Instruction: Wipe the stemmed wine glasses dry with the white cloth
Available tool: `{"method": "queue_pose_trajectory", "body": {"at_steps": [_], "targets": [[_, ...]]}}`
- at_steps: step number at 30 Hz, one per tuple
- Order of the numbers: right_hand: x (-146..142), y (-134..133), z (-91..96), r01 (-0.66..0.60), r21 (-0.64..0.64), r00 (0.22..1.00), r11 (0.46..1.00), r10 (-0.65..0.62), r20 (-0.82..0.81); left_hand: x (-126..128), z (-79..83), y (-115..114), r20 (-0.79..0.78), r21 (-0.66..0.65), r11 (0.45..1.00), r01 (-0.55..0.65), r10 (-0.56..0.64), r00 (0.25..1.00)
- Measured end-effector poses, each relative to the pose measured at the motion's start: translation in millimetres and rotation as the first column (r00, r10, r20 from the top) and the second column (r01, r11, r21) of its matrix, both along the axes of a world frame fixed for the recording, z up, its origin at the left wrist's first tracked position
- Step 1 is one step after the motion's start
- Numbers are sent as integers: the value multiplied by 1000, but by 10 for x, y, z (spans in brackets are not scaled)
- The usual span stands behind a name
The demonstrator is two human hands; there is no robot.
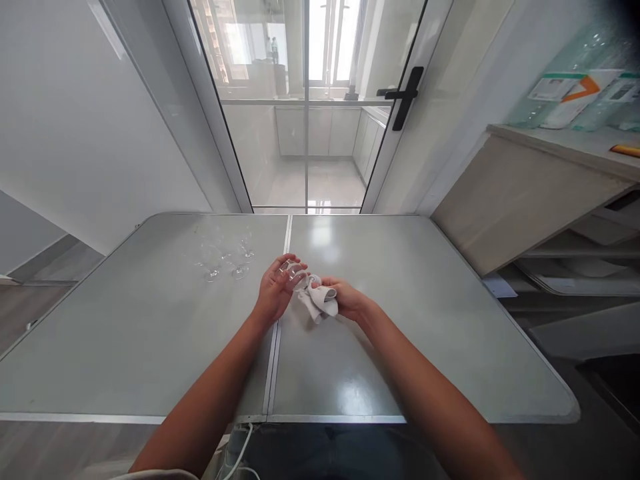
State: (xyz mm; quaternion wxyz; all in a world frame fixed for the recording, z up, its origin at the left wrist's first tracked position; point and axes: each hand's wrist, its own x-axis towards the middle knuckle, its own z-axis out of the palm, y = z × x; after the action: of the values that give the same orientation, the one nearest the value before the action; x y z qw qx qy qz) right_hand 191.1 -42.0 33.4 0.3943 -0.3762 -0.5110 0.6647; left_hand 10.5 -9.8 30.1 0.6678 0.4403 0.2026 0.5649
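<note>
My left hand is wrapped round the bowl of a clear wine glass, which lies tilted on its side above the middle of the table. A white cloth hangs from my right hand, whose fingers pinch it against the glass's stem end. The cloth hides the foot of the glass. To the left, several clear stemmed glasses stand together on the grey table, their outlines faint against its surface.
A metal seam divides the tabletop. Beyond the far edge is a glazed door with a black handle. At right, a shelf unit carries large clear plastic bottles. A white cable hangs below the near edge.
</note>
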Motion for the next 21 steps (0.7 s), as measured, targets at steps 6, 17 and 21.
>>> {"method": "queue_pose_trajectory", "body": {"at_steps": [6, 17, 21], "targets": [[52, -28, 98, -137, 175, 968, 975, 94, 233, 30, -43, -7, -43, 36, 988, -148, 150, 988], [55, -26, 82, -64, 245, 946, 967, -20, 323, -9, -10, -19, 23, -19, 998, -61, 62, 998], [138, -53, 71, -169, 9, 984, 986, 169, 54, -10, 11, -57, 2, 1, 998, 57, -57, 998]]}}
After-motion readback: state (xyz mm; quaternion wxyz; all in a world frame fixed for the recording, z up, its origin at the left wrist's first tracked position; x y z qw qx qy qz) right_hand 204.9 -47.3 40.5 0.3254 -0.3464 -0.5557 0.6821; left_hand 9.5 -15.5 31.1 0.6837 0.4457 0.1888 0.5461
